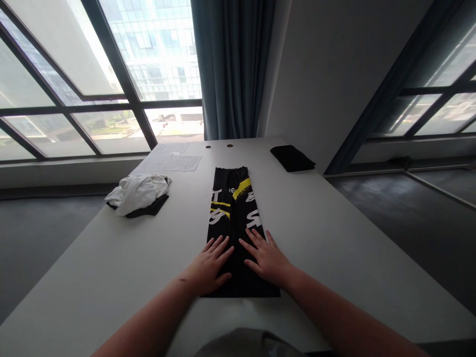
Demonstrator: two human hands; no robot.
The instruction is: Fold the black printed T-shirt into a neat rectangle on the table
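Note:
A pair of black shorts (238, 223) with yellow stripes and white lettering lies flat on the table, its gathered waistband at the far end. My left hand (210, 265) rests flat on the lower left part of the cloth, fingers spread. On the lower right part lies my right hand (267, 255), also flat with its fingers apart. Neither hand grips anything. The near hem forms a straight edge just below my hands.
The white table (316, 238) carries a crumpled white garment (143, 191) over something black at left. Paper sheets (184, 162) lie at the far left, a folded black cloth (292, 157) at the far right. A blue curtain (234, 69) hangs behind.

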